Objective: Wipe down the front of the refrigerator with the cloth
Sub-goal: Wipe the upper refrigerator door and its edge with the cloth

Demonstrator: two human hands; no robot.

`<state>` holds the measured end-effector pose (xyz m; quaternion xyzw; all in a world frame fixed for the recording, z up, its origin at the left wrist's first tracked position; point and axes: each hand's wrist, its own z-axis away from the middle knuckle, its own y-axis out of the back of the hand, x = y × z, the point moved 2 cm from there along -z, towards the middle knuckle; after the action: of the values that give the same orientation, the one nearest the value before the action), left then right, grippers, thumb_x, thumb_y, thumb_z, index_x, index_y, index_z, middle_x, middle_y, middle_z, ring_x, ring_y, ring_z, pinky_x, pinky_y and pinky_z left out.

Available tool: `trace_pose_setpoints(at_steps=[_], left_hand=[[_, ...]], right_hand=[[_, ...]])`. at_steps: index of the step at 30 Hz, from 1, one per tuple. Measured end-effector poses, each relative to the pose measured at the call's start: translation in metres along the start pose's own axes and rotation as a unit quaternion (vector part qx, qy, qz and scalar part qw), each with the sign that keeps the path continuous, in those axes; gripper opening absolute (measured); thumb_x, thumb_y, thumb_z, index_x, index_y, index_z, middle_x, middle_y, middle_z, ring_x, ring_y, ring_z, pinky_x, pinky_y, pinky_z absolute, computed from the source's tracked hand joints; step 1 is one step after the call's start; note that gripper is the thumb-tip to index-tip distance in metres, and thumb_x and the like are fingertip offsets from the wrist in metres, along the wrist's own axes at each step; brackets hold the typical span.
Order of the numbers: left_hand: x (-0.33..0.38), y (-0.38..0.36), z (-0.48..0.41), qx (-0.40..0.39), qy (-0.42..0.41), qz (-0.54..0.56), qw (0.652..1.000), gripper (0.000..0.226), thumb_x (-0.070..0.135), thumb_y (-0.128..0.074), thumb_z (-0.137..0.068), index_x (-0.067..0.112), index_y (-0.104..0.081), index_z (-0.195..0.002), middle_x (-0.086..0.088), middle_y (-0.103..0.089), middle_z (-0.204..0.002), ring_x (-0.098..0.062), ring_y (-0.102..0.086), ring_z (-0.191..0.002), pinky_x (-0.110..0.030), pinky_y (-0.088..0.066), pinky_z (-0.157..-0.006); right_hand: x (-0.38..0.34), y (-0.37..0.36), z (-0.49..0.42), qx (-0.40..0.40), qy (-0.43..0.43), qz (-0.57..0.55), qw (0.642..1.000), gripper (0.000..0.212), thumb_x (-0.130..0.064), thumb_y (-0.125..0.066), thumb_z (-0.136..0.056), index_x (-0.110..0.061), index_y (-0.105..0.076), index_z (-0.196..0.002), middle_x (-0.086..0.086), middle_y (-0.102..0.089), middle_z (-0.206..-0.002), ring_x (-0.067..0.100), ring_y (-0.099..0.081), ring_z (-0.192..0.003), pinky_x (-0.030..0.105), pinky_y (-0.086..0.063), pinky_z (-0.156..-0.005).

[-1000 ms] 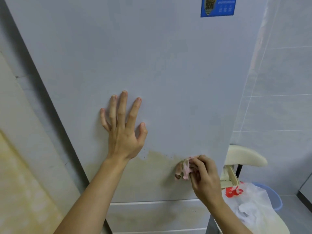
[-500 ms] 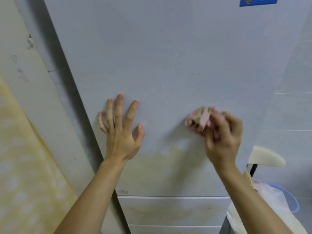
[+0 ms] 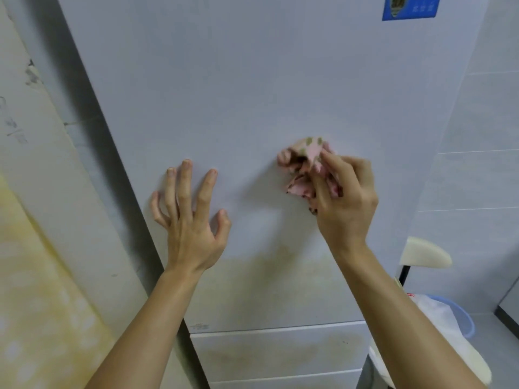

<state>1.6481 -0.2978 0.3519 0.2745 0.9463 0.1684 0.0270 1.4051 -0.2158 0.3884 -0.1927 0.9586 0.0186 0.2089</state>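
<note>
The pale grey refrigerator door [image 3: 252, 88] fills the middle of the head view, with a yellowish stain [image 3: 286, 265] across its lower part. My right hand [image 3: 345, 203] grips a crumpled pink patterned cloth [image 3: 304, 167] and holds it against the door above the stain. My left hand [image 3: 191, 217] rests on the door to the left, its fingers spread and slightly arched, fingertips touching the surface. Below the door are two drawer fronts [image 3: 280, 352].
A blue sticker [image 3: 411, 7] sits at the door's top right. Right of the fridge stand a cream chair back [image 3: 424, 252], a white plastic bag [image 3: 438, 332] and a blue basin [image 3: 463, 321] by a tiled wall. A yellow-stained wall [image 3: 36, 304] lies left.
My right hand carried the cloth up from the stain near the door's lower edge to the cleaner area above it. My left hand stayed on the door, its fingers now more arched.
</note>
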Motion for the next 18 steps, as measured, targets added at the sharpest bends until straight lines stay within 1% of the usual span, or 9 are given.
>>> trace_pose_setpoints(at_steps=[3,5,7,9,11,12,14,15,18], left_hand=[[-0.017,0.006,0.001,0.008,0.015,-0.011,1.000,0.071,0.026,-0.063,-0.093,0.024,-0.039,-0.160,-0.014,-0.022,-0.172,-0.035,-0.016,-0.160,-0.060,-0.012,-0.124],[-0.025,0.009,0.003,0.002,0.017,-0.017,1.000,0.070,0.024,-0.062,-0.094,0.024,-0.039,-0.160,-0.014,-0.022,-0.172,-0.034,-0.016,-0.160,-0.059,-0.013,-0.124],[-0.030,0.012,0.007,-0.005,0.016,-0.017,1.000,0.071,0.023,-0.062,-0.094,0.024,-0.039,-0.160,-0.014,-0.022,-0.172,-0.033,-0.015,-0.160,-0.058,-0.012,-0.124],[-0.036,0.014,0.009,-0.013,0.020,-0.017,1.000,0.072,0.023,-0.062,-0.094,0.023,-0.037,-0.161,-0.012,-0.021,-0.172,-0.033,-0.014,-0.161,-0.059,-0.011,-0.124],[-0.041,0.018,0.010,-0.019,0.017,-0.015,1.000,0.072,0.022,-0.062,-0.094,0.023,-0.036,-0.161,-0.012,-0.020,-0.173,-0.032,-0.013,-0.161,-0.060,-0.011,-0.125],[-0.045,0.020,0.009,-0.020,0.015,-0.015,1.000,0.073,0.022,-0.062,-0.094,0.023,-0.036,-0.162,-0.011,-0.020,-0.173,-0.031,-0.013,-0.161,-0.060,-0.012,-0.124],[-0.051,0.024,0.008,-0.020,0.017,-0.019,0.999,0.074,0.022,-0.062,-0.093,0.023,-0.035,-0.162,-0.011,-0.020,-0.173,-0.031,-0.014,-0.161,-0.060,-0.014,-0.124],[-0.055,0.027,0.008,-0.018,0.020,-0.022,0.999,0.074,0.022,-0.062,-0.093,0.024,-0.034,-0.162,-0.011,-0.020,-0.173,-0.031,-0.014,-0.161,-0.060,-0.014,-0.124],[-0.067,0.032,0.006,-0.016,0.030,-0.026,0.999,0.075,0.021,-0.062,-0.093,0.023,-0.034,-0.162,-0.012,-0.019,-0.173,-0.032,-0.013,-0.161,-0.060,-0.013,-0.125]], right_hand=[[-0.007,-0.016,0.022,0.025,0.010,0.002,1.000,0.019,-0.012,-0.073,-0.098,-0.010,-0.079,-0.116,0.006,-0.055,-0.097,0.021,-0.061,-0.084,0.024,-0.052,-0.076],[-0.006,-0.025,0.068,-0.017,0.051,0.011,0.998,0.021,-0.012,-0.061,-0.103,-0.009,-0.080,-0.112,0.008,-0.057,-0.097,0.025,-0.060,-0.084,0.032,-0.051,-0.073],[0.000,-0.031,0.123,-0.098,0.128,0.024,0.987,0.027,-0.012,-0.055,-0.106,-0.009,-0.082,-0.107,0.007,-0.058,-0.100,0.027,-0.059,-0.085,0.037,-0.053,-0.069],[0.006,-0.034,0.162,-0.182,0.173,0.027,0.968,0.011,-0.007,-0.072,-0.096,-0.011,-0.081,-0.102,0.005,-0.059,-0.097,0.028,-0.062,-0.082,0.037,-0.055,-0.062],[0.008,-0.036,0.175,-0.247,0.160,0.022,0.955,0.023,-0.002,-0.089,-0.078,-0.012,-0.079,-0.096,0.004,-0.059,-0.092,0.027,-0.063,-0.077,0.035,-0.053,-0.057],[0.006,-0.037,0.170,-0.270,0.149,0.015,0.951,0.025,-0.004,-0.090,-0.076,-0.013,-0.078,-0.096,0.004,-0.061,-0.091,0.026,-0.063,-0.075,0.035,-0.052,-0.056],[-0.011,-0.037,0.139,-0.257,0.099,-0.013,0.961,0.012,-0.018,-0.074,-0.095,-0.019,-0.079,-0.106,0.001,-0.064,-0.097,0.023,-0.067,-0.079,0.035,-0.057,-0.062],[-0.022,-0.038,0.117,-0.222,0.074,-0.019,0.972,0.018,-0.022,-0.064,-0.101,-0.020,-0.079,-0.111,0.001,-0.066,-0.100,0.023,-0.068,-0.083,0.036,-0.059,-0.065],[-0.057,-0.054,0.048,-0.076,0.062,-0.003,0.995,0.025,-0.009,-0.066,-0.093,-0.014,-0.078,-0.114,0.010,-0.066,-0.097,0.025,-0.063,-0.085,0.032,-0.051,-0.069]])
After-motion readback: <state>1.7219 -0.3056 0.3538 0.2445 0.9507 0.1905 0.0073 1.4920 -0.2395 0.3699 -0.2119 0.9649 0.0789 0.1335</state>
